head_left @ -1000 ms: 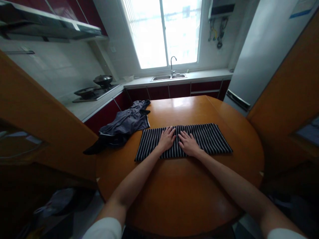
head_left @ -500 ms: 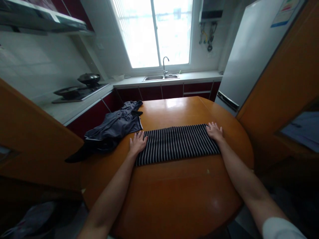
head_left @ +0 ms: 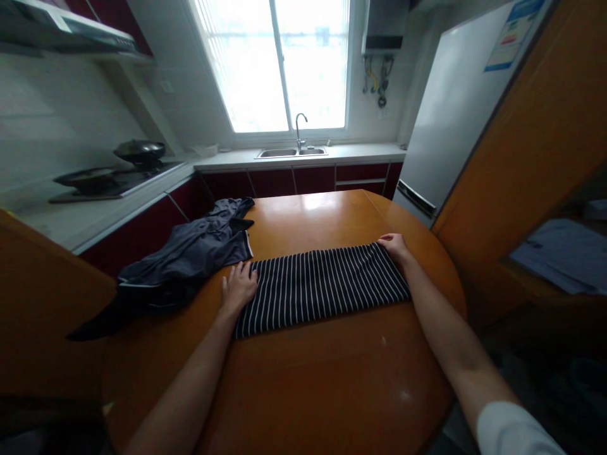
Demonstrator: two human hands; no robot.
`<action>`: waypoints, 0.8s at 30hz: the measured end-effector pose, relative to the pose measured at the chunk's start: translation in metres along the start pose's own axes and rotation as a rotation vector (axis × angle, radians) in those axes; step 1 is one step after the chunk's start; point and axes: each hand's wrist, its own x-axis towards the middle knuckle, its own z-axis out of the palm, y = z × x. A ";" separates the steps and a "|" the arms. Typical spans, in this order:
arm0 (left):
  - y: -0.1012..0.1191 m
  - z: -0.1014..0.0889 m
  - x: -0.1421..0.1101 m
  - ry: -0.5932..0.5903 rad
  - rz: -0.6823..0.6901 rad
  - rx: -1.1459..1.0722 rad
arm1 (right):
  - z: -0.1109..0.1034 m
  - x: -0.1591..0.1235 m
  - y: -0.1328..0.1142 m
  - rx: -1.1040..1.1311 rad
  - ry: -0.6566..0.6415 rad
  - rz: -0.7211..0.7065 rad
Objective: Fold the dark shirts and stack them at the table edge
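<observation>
A black garment with white stripes (head_left: 322,284), folded into a long flat strip, lies across the wooden table in front of me. At its left end rests my left hand (head_left: 238,287), fingers apart, with the fingertips on the fabric's edge. My right hand (head_left: 394,245) is at the far right corner, thumb and fingers closed on the cloth there. To the left, a crumpled heap of grey and black clothing (head_left: 190,253) spreads over the table's edge, apart from the striped piece.
The rounded wooden table (head_left: 322,385) fills the middle. Beyond it run a counter with a sink (head_left: 279,153) and faucet (head_left: 298,129). Pans (head_left: 140,150) sit on the stove at left. A fridge (head_left: 455,107) and an orange wooden panel (head_left: 531,139) stand at right.
My right hand has gone from lying spread on the cloth to pinching its far right corner. My left hand has slid outward to the garment's left edge. The view has turned slightly right.
</observation>
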 end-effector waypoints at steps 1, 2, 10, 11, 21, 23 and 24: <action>0.000 0.000 0.000 -0.003 -0.002 0.006 | 0.001 0.003 -0.002 0.026 -0.005 0.009; 0.000 0.000 0.000 -0.006 -0.001 0.012 | 0.002 0.005 -0.002 0.049 -0.009 0.017; -0.001 0.000 0.001 -0.008 -0.004 0.049 | 0.009 0.016 0.005 0.148 -0.011 0.008; -0.001 0.000 0.001 -0.008 -0.004 0.052 | 0.010 0.017 0.006 0.148 0.010 0.006; 0.003 -0.008 -0.002 -0.027 -0.006 0.069 | -0.004 0.009 -0.005 -0.055 0.146 -0.057; 0.008 -0.014 -0.006 -0.001 0.007 0.094 | -0.001 -0.001 -0.020 -0.096 0.172 -0.110; 0.014 -0.017 -0.009 0.033 0.036 0.113 | 0.004 -0.009 -0.029 -0.119 0.167 -0.166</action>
